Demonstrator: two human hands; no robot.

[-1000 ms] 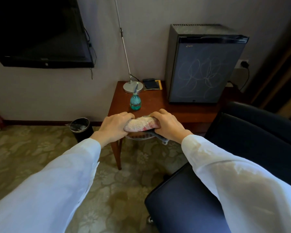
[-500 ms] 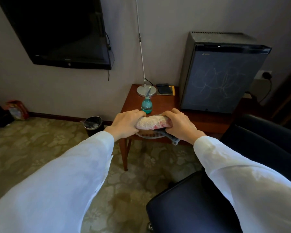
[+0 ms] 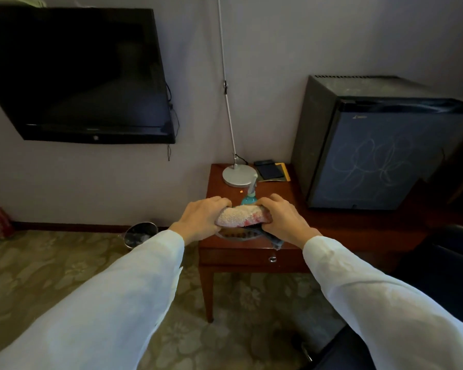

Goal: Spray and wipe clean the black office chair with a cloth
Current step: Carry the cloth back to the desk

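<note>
A folded cream cloth (image 3: pixel 239 215) with a pink stain and a dark layer underneath is held over the front of the wooden side table (image 3: pixel 251 252). My left hand (image 3: pixel 199 218) grips its left end and my right hand (image 3: pixel 282 218) grips its right end. A small teal spray bottle (image 3: pixel 250 197) stands on the table just behind the cloth, partly hidden by it. The black office chair (image 3: pixel 444 276) sits at the right edge and lower right, mostly cut off by the frame and my right sleeve.
A mini fridge (image 3: pixel 380 145) stands on the table's right part. A lamp base (image 3: pixel 238 175) and a dark notepad (image 3: pixel 270 170) lie at the back. A wall TV (image 3: pixel 78 76) hangs at left. A small bin (image 3: pixel 141 233) stands on the patterned carpet.
The view has shifted closer to the table and left, so less of the chair shows. Both hands keep the same grip on the cloth, now over the table top.
</note>
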